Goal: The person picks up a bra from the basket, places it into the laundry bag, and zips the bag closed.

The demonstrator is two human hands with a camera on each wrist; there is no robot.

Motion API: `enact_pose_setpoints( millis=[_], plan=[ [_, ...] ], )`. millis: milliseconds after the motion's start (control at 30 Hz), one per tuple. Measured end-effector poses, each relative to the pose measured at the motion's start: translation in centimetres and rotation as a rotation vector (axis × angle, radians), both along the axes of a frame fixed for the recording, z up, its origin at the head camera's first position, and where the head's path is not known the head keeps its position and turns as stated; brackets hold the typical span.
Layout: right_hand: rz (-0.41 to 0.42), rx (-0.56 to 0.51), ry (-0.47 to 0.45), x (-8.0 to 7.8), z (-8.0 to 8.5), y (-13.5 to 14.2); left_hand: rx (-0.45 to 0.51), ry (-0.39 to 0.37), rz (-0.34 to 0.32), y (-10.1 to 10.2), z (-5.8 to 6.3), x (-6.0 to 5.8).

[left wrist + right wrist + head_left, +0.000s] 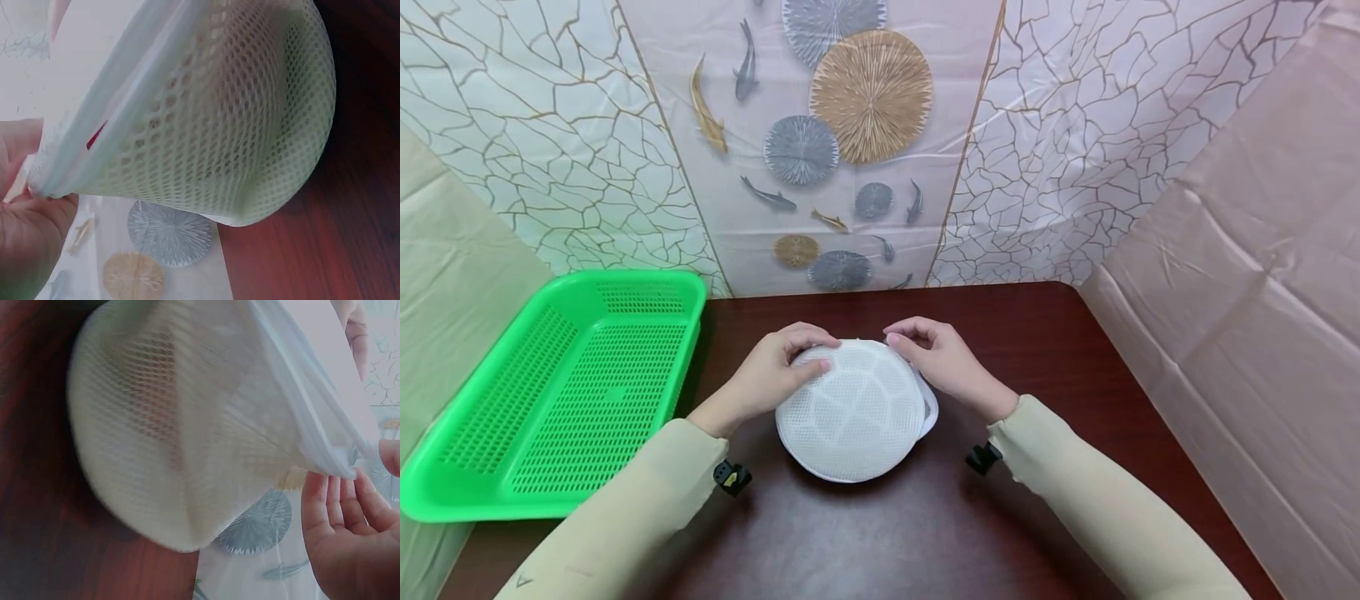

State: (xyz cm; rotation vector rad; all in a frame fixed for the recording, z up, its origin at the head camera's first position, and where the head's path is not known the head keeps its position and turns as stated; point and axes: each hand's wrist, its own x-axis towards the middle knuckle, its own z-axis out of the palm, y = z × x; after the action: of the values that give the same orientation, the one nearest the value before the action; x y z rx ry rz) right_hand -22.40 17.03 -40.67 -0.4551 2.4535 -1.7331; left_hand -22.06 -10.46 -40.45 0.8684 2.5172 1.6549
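A round white mesh laundry bag (853, 421) stands tilted on the dark table, its flat panel facing me. My left hand (767, 371) grips its upper left rim, thumb lying over the panel. At the upper right rim, my right hand (947, 358) pinches the bag's edge near one end of the zipper band (300, 394). The left wrist view shows the honeycomb mesh side (187, 150) bulging out, with a small red spot (95, 135) showing at the zipper seam. A white flap (930, 408) sticks out beside the panel under my right hand. What lies inside is hidden.
A large green plastic basket (696, 333) with slotted walls stands on the left of the brown table (1015, 333). Patterned sheeting (1037, 167) hangs behind the table, and plain creased cloth (1247, 275) closes off the right side.
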Motion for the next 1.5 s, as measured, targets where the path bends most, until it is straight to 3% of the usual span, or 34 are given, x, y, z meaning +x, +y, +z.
enact_pose_setpoints(
  millis=[167,367,500,600,767,900,1067,1300,1500],
  plan=[
    [0.100,-0.023,-0.046,0.1,0.9,-1.0,-0.001,0.018,-0.049,0.2,0.1,0.1],
    [0.128,0.007,-0.068,1.4,2.5,-1.8,-0.005,0.038,-0.064,0.3,0.0,0.0],
    [0.146,0.002,-0.063,0.8,1.3,-1.8,-0.004,0.047,-0.068,0.4,0.0,0.1],
    [0.167,-0.017,-0.078,0.1,0.1,-1.8,-0.007,0.038,-0.073,0.6,0.7,0.6],
    [0.190,-0.041,-0.095,0.0,-0.2,-1.9,-0.023,0.026,-0.073,0.8,2.6,1.7],
    [0.180,-0.028,-0.056,0.0,-0.4,-1.9,-0.030,0.018,-0.070,0.9,3.0,1.9],
    [0.153,0.000,-0.018,0.0,-0.4,-1.9,-0.032,0.003,-0.069,0.9,2.9,1.9],
    [0.094,0.056,0.016,0.0,-0.5,-1.9,-0.030,-0.013,-0.074,0.8,0.2,0.2],
    [0.051,0.150,0.102,0.0,-0.7,-2.0,-0.040,-0.006,-0.080,0.8,-0.1,0.1]
  ],
)
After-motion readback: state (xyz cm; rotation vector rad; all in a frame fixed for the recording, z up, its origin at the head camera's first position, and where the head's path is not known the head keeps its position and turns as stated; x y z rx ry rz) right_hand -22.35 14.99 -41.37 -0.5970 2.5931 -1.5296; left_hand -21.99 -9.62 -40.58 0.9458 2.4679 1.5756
